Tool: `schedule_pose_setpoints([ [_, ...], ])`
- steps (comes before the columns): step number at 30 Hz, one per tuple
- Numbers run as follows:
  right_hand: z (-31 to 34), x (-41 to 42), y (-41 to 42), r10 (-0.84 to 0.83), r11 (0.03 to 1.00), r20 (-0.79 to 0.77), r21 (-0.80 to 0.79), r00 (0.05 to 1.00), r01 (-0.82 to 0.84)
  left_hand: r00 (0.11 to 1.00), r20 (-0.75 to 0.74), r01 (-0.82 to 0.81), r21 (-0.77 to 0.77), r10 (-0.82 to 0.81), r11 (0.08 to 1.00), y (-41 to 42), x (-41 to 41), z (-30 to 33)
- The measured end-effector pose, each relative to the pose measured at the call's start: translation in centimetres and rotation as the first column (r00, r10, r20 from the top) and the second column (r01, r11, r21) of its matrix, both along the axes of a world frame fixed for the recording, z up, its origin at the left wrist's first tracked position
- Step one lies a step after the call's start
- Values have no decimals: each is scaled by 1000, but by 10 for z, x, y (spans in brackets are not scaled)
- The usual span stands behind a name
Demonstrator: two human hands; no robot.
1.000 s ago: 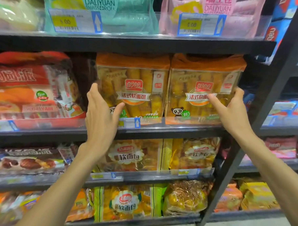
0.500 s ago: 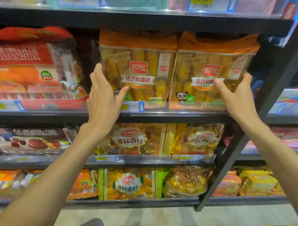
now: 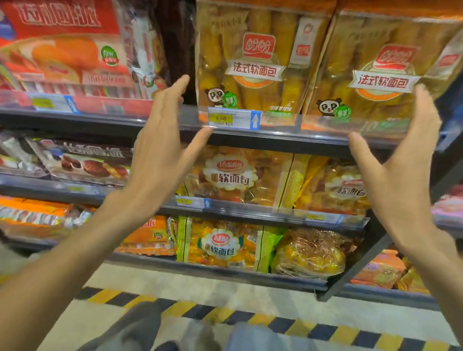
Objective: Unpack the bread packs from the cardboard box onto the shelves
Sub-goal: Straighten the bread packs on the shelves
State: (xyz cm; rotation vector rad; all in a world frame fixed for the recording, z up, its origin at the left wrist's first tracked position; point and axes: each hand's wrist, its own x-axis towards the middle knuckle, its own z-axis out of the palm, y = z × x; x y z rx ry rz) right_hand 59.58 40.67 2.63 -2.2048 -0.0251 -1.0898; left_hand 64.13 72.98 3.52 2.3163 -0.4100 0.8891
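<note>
Standing upright on the shelf (image 3: 253, 135), two bread packs (image 3: 252, 59) are flanked by left hand (image 3: 159, 156) and right hand (image 3: 400, 172), both released; toppling is risked if nudged.

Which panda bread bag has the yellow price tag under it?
The left panda bag; the yellow price tag sits below it. The right panda bag has none.

2 bread packs (image 3: 259, 59) (image 3: 389, 68) stand upright side by side, touching, on top shelf (image 3: 174, 122), at its right end. Red pack (image 3: 61, 48) on same shelf, toward left end, apart from them. Price tag (image 3: 234, 119) on shelf front edge below left bread pack. Left hand (image 3: 161, 156) before shelf edge, left of price tag; right hand (image 3: 400, 161) before shelf's right end. Middle shelf (image 3: 250, 213) below, bottom shelf (image 3: 220, 273) under it, both carrying packs. Floor tape (image 3: 271, 323) before shelving.
</note>
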Motion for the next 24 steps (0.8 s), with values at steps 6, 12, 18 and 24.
schedule_pose_setpoints([
  [6, -63, -21, 61, 185, 983, -168, 44, 968, -180, 987, -159, 45, 79, -32, 996, 43, -35, -69],
  [12, -171, -31, 96, 266, 958, -434, 219, 861, -186, 904, -420, 25, -135, -80, 991, 70, -32, -201],
  [18, -261, -22, 106, 304, 927, -654, 370, 692, -57, 825, -553, -31, -257, -121, 966, 78, -8, -315],
  [24, -310, 9, 111, 361, 878, -683, 478, 635, 14, 758, -636, -40, -266, -144, 963, 59, 6, -356],
])
